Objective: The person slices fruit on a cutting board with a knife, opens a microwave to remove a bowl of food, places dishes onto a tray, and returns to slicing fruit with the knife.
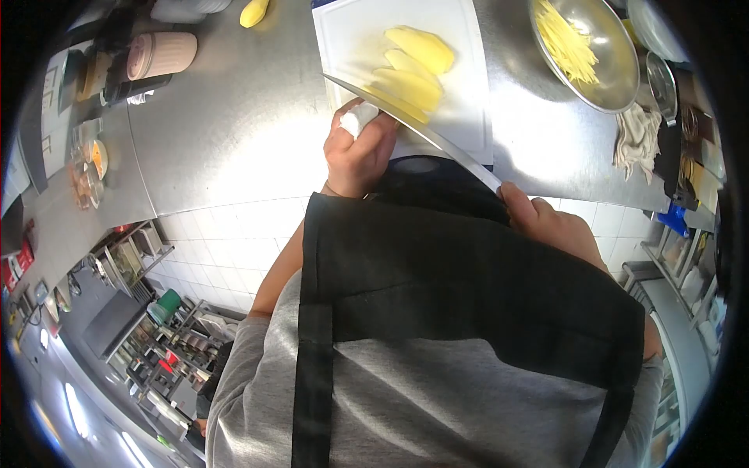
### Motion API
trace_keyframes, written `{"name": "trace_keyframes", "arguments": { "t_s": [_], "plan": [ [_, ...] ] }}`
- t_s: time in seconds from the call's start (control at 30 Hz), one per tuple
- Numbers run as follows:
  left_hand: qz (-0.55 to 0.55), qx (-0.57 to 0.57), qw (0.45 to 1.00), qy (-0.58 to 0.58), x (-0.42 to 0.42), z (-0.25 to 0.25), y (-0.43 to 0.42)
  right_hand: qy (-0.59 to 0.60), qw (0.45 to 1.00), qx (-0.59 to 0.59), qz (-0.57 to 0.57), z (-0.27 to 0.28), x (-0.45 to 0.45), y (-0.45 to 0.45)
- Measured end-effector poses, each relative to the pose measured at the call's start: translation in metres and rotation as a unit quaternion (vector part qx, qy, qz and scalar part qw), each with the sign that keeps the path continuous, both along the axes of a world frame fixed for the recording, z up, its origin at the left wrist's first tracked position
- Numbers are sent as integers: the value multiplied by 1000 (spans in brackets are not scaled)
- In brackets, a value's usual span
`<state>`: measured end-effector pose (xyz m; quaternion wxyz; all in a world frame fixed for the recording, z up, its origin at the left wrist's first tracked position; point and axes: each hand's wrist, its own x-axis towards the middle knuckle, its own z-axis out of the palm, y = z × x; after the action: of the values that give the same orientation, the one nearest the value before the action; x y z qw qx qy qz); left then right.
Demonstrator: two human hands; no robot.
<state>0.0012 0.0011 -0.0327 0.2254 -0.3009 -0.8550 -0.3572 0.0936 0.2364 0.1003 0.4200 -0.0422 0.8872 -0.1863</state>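
My right hand [546,222] is closed round the handle of a long knife [441,142]. The blade slants up and to the left, across the near part of a white cutting board [468,101]. Curled beside the blade is my left hand [359,156], with something white [359,120] round or against a finger; its fingertips are hidden. Several yellow slices [421,50] lie overlapping on the board, the nearest ones along the blade.
At the upper right, a metal bowl [616,74] holds thin yellow strips [568,43], with a crumpled cloth [637,140] below it. A yellow piece [254,12] lies on the steel counter [234,101] at the upper left, near a pinkish container [164,55].
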Motion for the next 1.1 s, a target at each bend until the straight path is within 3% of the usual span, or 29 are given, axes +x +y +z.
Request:
{"name": "trace_keyframes", "arguments": {
  "t_s": [0.87, 1.1],
  "plan": [
    [-3, 11, 1000, -11, 0, -4, 0, 20, 999, -15, 29, -8, 1, 5],
    [0, 20, 1000, -14, -2, -2, 2, -34, 998, -38, 22, -17, -19, 1]
  ]
}}
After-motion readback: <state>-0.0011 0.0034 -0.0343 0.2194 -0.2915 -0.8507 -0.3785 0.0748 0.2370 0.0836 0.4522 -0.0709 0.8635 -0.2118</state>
